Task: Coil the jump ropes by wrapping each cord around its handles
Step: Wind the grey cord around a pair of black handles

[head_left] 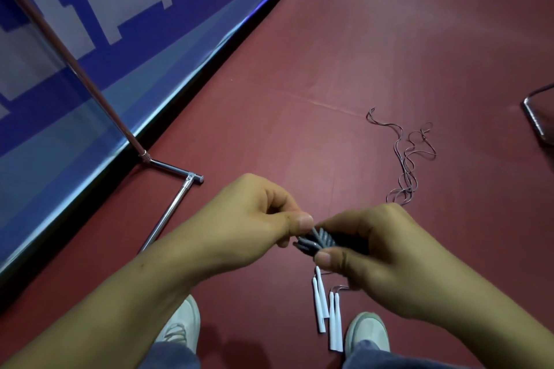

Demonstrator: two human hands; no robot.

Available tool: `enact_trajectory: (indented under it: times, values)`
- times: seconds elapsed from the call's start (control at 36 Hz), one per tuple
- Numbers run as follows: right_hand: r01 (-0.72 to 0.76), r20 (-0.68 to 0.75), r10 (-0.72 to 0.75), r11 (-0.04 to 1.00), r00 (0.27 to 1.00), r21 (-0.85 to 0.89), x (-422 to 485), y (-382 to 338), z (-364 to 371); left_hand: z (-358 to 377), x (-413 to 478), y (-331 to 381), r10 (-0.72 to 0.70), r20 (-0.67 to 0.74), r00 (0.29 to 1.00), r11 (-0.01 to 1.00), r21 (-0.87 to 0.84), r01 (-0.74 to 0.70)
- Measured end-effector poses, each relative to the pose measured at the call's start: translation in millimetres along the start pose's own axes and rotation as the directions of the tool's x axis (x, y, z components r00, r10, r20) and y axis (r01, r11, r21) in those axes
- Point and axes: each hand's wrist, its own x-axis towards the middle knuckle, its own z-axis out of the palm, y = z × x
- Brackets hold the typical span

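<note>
Coiling of the gray jump rope (322, 241) seems nearly finished, fingers of my left hand (254, 213) and right hand (380, 252) clamped on it above the floor (389, 39), while two white-handled ropes (334, 326) lie uncoiled below.

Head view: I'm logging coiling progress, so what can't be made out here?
Head view only.
Between the left hand and right hand, the dark coiled bundle is mostly covered; handles unclear.
Cords of the white handles vanish under the right hand.
Near end of the loose cord: behind that hand.
The metal frame is cut by the right edge.
</note>
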Motion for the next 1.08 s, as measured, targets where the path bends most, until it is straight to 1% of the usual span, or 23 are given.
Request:
enact_trajectory:
  times: [0.08,0.17,0.22,0.33,0.42,0.47,0.58,0.67,0.72,0.81,0.89,0.92,1.0,1.08]
  values:
    - [0.006,0.014,-0.006,1.0,1.0,0.014,-0.8,0.1,4.1,5.0,2.5,-0.3,0.005,-0.012,1.0,0.996,-0.089,-0.006]
    - [-0.016,0.01,0.016,0.996,1.0,0.082,-0.9,1.5,5.0,9.7,3.4,-0.7,0.028,-0.061,0.998,0.995,-0.096,-0.034]
    - [-0.035,0.017,0.033,0.987,0.999,0.16,-0.3,3.3,2.9,11.0,2.5,0.3,0.059,-0.072,0.996,0.991,-0.117,-0.067]
    - [-0.021,0.027,0.014,0.961,1.0,0.275,-0.5,4.0,0.9,10.6,1.3,2.8,0.155,-0.109,0.982,0.974,-0.15,-0.17]
    - [-0.034,0.014,0.031,0.932,0.999,0.362,-0.3,1.9,0.7,10.0,0.4,5.5,0.246,-0.149,0.958,0.963,-0.076,-0.259]
    - [-0.059,0.035,0.048,0.893,0.998,0.447,0.7,0.6,-0.4,8.9,-0.5,5.3,0.29,-0.166,0.942,0.953,-0.038,-0.3]
    - [-0.08,0.071,0.049,0.823,0.996,0.562,0.0,-1.3,-4.6,5.2,-1.3,0.8,0.417,-0.123,0.9,0.908,0.017,-0.419]
    - [-0.105,0.081,0.072,0.825,0.994,0.555,-0.5,0.7,-5.5,2.4,-2.0,-1.2,0.48,-0.091,0.873,0.877,0.063,-0.476]
    - [-0.112,0.08,0.081,0.832,0.993,0.543,0.2,1.1,-5.7,0.8,-2.3,-1.4,0.477,-0.087,0.874,0.878,0.072,-0.472]
    - [-0.105,0.071,0.08,0.861,0.994,0.497,1.1,0.0,-5.9,-2.2,-2.3,1.2,0.457,-0.105,0.883,0.889,0.072,-0.452]
    - [-0.118,0.058,0.103,0.876,0.993,0.467,2.1,-1.0,-5.5,-2.5,-1.5,4.9,0.494,-0.135,0.859,0.868,0.129,-0.479]
    - [-0.126,0.049,0.116,0.877,0.992,0.464,2.4,-1.3,-5.5,-2.3,-1.7,5.1,0.482,-0.147,0.864,0.876,0.123,-0.467]
    - [-0.126,0.016,0.132,0.895,0.991,0.429,2.6,-1.5,-6.6,-1.6,-4.0,5.9,0.377,-0.163,0.912,0.925,0.027,-0.378]
    - [-0.114,-0.002,0.124,0.919,0.992,0.378,1.6,-0.6,-7.8,-0.7,-4.0,8.0,0.322,-0.16,0.933,0.945,0.003,-0.326]
